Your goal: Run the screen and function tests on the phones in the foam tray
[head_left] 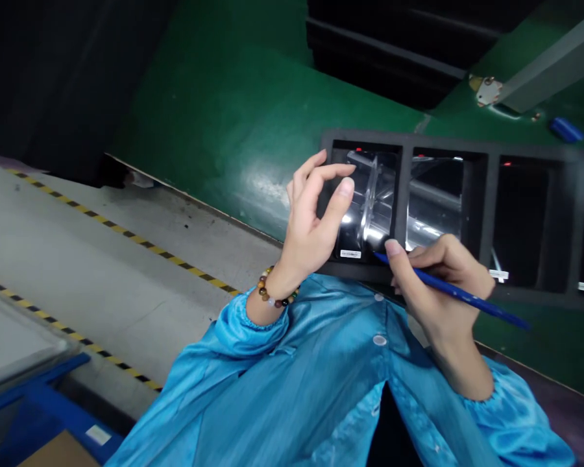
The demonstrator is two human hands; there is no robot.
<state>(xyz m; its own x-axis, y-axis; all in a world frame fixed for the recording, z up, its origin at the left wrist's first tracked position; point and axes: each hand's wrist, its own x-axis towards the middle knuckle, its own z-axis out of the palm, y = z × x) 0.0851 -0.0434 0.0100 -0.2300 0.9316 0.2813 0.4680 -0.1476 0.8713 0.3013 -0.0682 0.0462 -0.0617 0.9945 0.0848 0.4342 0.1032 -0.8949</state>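
Note:
In my right hand is a slim blue pen-like stick, pinched between thumb and fingers. Its tip points at the lower edge of a glossy black panel with a white barcode label. That panel lies in the leftmost pocket of a dark foam tray. Over the panel's left side hovers my left hand, thumb and fingers curved apart with nothing between them. A second shiny panel fills the neighbouring pocket, partly behind my right hand. Further right, more dark panels sit in their pockets.
The tray rests on a green surface. Black stacked trays stand at the back, near a grey post and a small blue object. Yellow-black tape marks the floor at left, beside a blue cart.

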